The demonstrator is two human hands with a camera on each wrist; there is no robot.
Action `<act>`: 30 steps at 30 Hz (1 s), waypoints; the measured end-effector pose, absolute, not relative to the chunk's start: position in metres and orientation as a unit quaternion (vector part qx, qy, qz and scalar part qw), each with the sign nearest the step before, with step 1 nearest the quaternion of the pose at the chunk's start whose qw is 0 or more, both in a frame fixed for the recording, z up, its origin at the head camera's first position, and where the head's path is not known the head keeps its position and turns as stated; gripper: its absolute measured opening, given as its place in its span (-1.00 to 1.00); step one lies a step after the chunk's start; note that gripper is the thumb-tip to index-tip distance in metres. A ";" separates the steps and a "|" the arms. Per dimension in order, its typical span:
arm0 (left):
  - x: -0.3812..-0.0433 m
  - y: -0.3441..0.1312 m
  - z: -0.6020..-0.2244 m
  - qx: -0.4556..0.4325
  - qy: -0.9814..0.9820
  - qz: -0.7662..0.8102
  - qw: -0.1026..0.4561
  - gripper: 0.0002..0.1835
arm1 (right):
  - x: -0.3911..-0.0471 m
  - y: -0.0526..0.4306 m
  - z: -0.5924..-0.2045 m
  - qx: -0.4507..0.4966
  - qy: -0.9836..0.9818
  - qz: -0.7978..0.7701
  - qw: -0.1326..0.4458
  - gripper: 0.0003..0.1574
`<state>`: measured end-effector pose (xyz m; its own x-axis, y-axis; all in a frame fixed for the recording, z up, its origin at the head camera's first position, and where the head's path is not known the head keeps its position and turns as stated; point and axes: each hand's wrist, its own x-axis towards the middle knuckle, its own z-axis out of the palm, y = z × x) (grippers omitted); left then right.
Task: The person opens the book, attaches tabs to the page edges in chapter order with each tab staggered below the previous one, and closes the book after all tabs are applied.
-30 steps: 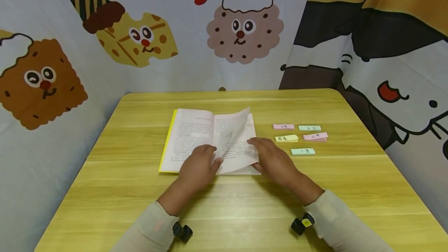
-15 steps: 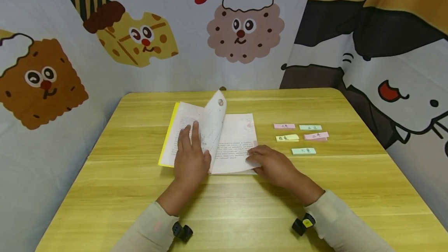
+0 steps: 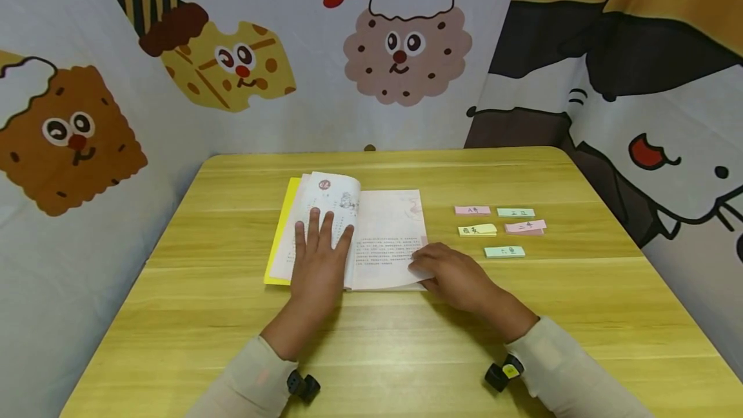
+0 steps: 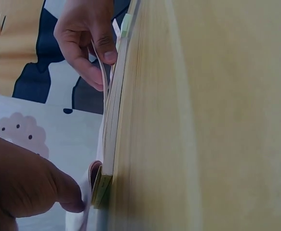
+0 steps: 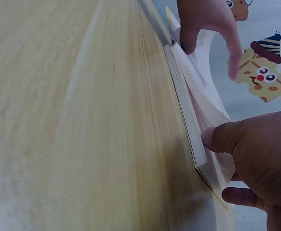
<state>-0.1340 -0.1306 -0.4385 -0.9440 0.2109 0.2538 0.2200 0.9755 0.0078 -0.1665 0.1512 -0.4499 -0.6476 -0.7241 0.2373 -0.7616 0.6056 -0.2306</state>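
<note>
An open book (image 3: pixel 391 221) with a yellow cover lies on the wooden table, its pages printed with text. My left hand (image 3: pixel 319 260) rests flat on the left page, fingers spread, beside a small round picture and a line drawing. At the lower right corner, my right hand (image 3: pixel 455 276) pinches the edge of the right-hand pages between thumb and fingers. In the right wrist view the right thumb (image 5: pixel 220 137) is at the lifted page edge, above the thicker block of pages below. The left wrist view shows the book's lower edge (image 4: pixel 115 115) from the side.
Right of the book lie several small folded paper labels with handwriting: a pink one (image 3: pixel 473 210), a yellow one (image 3: pixel 477 230), a green one (image 3: pixel 504 252) and others. The table (image 3: pixel 371 353) reaches back to a wall cloth (image 3: pixel 313 128) with cartoon prints.
My left hand has turned a leaf over from right to left and now lies flat on it, fingers spread. My right hand has stayed at the right page corner.
</note>
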 end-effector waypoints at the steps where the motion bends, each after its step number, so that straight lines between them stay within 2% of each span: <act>1: -0.134 -0.130 -0.438 -0.119 -0.986 -0.017 0.118 -0.32 | -0.166 0.151 -0.450 0.416 -0.894 0.157 0.059 -0.64; 14: -0.132 -0.127 -0.442 -0.244 -0.965 -0.046 0.079 -0.63 | -0.166 0.152 -0.449 0.415 -0.894 0.160 0.052 -0.64; 19: -0.131 -0.127 -0.441 -0.230 -0.970 -0.050 0.063 -0.67 | -0.166 0.152 -0.450 0.413 -0.895 0.159 0.048 -0.66; 30: -0.129 -0.130 -0.442 -0.193 -0.978 -0.072 0.021 -0.58 | -0.167 0.151 -0.452 0.405 -0.900 0.156 0.041 -0.70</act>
